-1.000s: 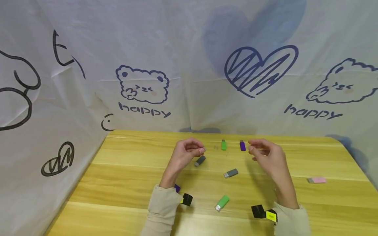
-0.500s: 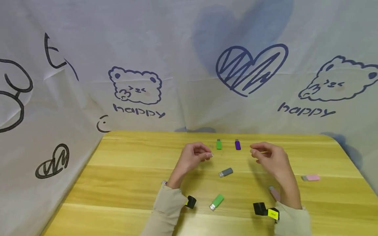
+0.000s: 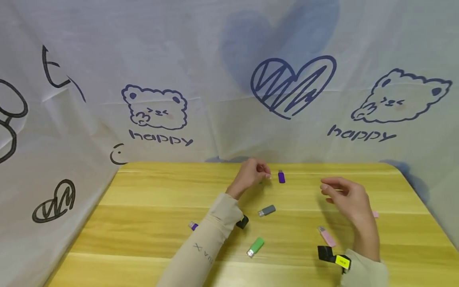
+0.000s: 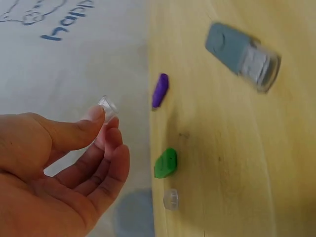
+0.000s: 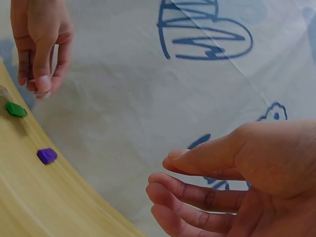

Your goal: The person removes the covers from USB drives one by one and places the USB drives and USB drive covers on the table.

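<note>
My left hand [image 3: 252, 175] pinches a small clear plastic cap [image 4: 107, 107] between thumb and forefinger, above the table's back edge. Below it in the left wrist view lie a green USB flash drive [image 4: 166, 163] and a second clear cap [image 4: 171, 199]; the hand hides this green drive in the head view. A purple flash drive [image 3: 281, 176] lies just right of that hand. My right hand [image 3: 348, 195] hovers over the right part of the table, fingers loosely bent, holding nothing. Under its wrist lies a pink flash drive [image 3: 327, 236].
A grey flash drive [image 3: 267, 210] lies mid-table, its plug covered by a clear cap in the left wrist view. Nearer is another green drive [image 3: 255, 247]. A purple drive [image 3: 193, 226] shows beside the left sleeve, and a pink one [image 3: 375, 214] behind the right wrist. White printed cloth [image 3: 229, 119] hangs behind.
My left hand has moved right and farther back with the clear cap, now covering the back green drive. The right hand has drawn away to the right, uncovering the nearer pink drive.
</note>
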`<state>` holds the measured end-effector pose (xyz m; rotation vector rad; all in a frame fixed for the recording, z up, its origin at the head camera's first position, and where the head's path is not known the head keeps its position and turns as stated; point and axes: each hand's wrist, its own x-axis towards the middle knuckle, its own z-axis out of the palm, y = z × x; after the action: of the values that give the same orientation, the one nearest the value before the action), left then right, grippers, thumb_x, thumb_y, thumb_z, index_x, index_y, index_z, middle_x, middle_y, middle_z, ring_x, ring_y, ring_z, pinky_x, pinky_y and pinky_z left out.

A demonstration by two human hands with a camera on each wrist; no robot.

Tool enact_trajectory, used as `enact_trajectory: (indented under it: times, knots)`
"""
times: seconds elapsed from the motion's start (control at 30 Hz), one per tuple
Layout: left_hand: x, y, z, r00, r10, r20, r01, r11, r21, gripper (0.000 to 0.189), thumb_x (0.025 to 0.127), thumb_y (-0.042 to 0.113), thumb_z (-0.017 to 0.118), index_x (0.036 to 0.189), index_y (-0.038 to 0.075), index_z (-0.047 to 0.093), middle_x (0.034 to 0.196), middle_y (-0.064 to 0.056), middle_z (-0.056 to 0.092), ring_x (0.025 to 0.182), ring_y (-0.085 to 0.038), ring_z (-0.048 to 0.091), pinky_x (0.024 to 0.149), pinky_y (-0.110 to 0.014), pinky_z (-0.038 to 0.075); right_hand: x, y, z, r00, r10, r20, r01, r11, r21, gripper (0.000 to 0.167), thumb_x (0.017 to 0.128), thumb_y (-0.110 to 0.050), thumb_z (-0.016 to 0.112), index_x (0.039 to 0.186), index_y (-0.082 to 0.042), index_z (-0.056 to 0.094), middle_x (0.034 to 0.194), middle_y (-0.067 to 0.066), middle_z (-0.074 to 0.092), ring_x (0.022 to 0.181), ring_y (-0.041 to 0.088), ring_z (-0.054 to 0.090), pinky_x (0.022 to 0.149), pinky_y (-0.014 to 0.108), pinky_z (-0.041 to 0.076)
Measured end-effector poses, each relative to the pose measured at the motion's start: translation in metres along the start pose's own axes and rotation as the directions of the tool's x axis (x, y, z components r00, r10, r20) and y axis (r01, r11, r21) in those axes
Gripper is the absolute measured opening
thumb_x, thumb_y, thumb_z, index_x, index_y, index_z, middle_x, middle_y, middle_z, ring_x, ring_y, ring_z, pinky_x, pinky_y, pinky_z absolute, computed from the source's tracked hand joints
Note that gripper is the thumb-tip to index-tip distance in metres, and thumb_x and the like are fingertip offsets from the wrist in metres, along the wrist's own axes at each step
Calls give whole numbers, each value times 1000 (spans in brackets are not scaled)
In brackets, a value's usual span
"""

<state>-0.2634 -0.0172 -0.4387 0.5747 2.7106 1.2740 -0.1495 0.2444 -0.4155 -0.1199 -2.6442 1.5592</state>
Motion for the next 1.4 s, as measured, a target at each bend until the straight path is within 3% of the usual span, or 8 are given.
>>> enact_trajectory:
  times: [0.27, 0.4, 0.5, 0.63, 0.7, 0.83, 1.13, 1.4]
  knots:
    - [21, -7, 8, 999, 1, 50, -15, 964, 264, 6, 92, 6, 77, 87, 7, 79, 86, -2, 73, 81, -16, 63, 72, -24, 51, -2, 1, -2, 999, 28, -21, -28, 1000, 9, 35, 104, -16, 63, 132, 6, 63, 125, 27, 66, 85, -6, 63, 75, 19, 58]
    - [26, -9, 13, 996, -6, 86, -23, 942, 335, 9, 93, 6, 76, 84, 8, 80, 87, 0, 73, 85, -16, 64, 79, -28, 55, -3, 1, 0, 999, 35, -23, -34, 999, 18, 35, 104, -16, 63, 132, 6, 63, 125, 26, 65, 85, -7, 62, 75, 19, 58]
    - [28, -9, 16, 995, -17, 99, -19, 934, 357, 10, 93, 7, 77, 84, 9, 80, 85, 2, 72, 83, -15, 64, 96, -33, 53, -4, 0, 0, 999, 38, -32, -37, 999, 28, 35, 104, -15, 63, 131, 6, 63, 125, 26, 65, 85, -7, 61, 75, 18, 58]
    - [30, -10, 18, 995, -26, 94, -11, 926, 378, 9, 91, 11, 79, 83, 10, 80, 81, 4, 72, 80, -15, 64, 98, -36, 51, -5, 0, -1, 998, 36, -42, -35, 999, 35, 35, 103, -14, 64, 131, 7, 64, 125, 26, 65, 86, -4, 63, 74, 18, 58]
    - [30, -9, 18, 996, -33, 85, -3, 918, 396, 10, 91, 13, 80, 82, 11, 80, 81, 4, 71, 83, -17, 63, 86, -35, 54, -5, 0, -2, 998, 36, -44, -35, 999, 32, 35, 103, -14, 64, 131, 7, 64, 125, 27, 65, 87, -3, 64, 74, 19, 58]
    - [30, -8, 18, 997, -36, 73, 3, 912, 410, 10, 91, 16, 81, 82, 12, 80, 82, 5, 71, 92, -21, 62, 86, -36, 53, -4, -1, -2, 998, 39, -47, -38, 999, 25, 35, 103, -15, 64, 131, 7, 64, 126, 27, 65, 86, -3, 64, 74, 19, 59]
    - [21, -12, 11, 999, 33, 16, -36, 972, 231, 12, 98, 3, 69, 105, 5, 78, 101, -6, 74, 95, -20, 67, 81, -29, 56, -3, -3, 0, 999, 21, -31, -21, 1000, 2, 35, 104, -18, 63, 130, 6, 64, 121, 26, 67, 83, -7, 63, 75, 19, 59]
    - [-7, -3, -5, 995, 77, -68, -75, 997, 22, 18, 101, 5, 65, 114, 2, 76, 106, -8, 74, 93, -21, 67, 78, -30, 56, -3, -1, -3, 999, 8, -31, -9, 999, -40, 36, 104, -19, 63, 131, 5, 64, 121, 26, 68, 81, -8, 63, 73, 18, 58]
